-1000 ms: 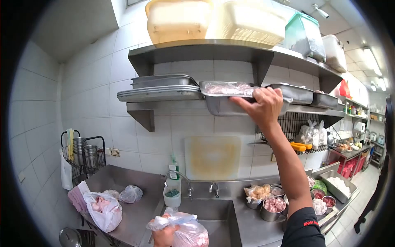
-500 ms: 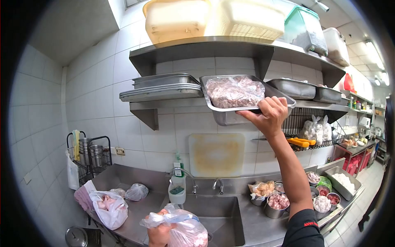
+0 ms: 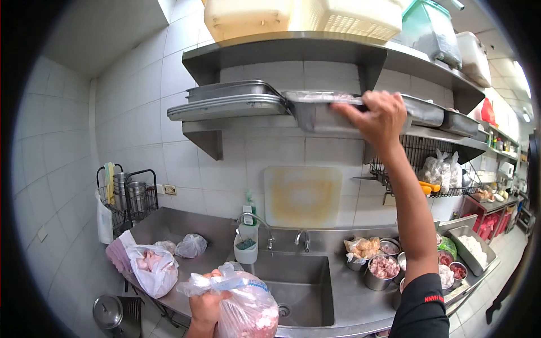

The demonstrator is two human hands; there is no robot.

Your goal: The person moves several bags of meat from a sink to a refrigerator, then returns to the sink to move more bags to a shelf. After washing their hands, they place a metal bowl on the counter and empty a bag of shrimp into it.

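While the metal tray [image 3: 324, 110] sits level on the lower wall shelf [image 3: 248, 127], just beside a stack of flat trays [image 3: 231, 101] to its left, the right hand [image 3: 375, 115] reaches up and holds its front rim, the fingers [image 3: 346, 110] curled over the edge and closed on it; what lies in the tray cannot be told from this low angle. More steel pans [image 3: 445, 118] line the same shelf to the right. Low in the view, over the front edge of the sink [image 3: 296, 284], the left hand [image 3: 205, 307] grips the gathered neck of a clear plastic bag [image 3: 245, 310] of pinkish meat, fingers closed tight around it. Behind the sink stand a tap [image 3: 259, 228] and a soap bottle [image 3: 248, 234], and a worn cutting board [image 3: 302, 196] leans against the tiled wall. On the steel desk [image 3: 180, 236] to the left lie another bag of meat [image 3: 149, 267] and a smaller knotted bag [image 3: 191, 245], near a wire rack of cups [image 3: 129, 197]. To the right of the sink, bowls of cut meat [image 3: 383, 267] stand close together. Above, on the top shelf [image 3: 315, 48], rest plastic tubs and baskets [image 3: 304, 17]
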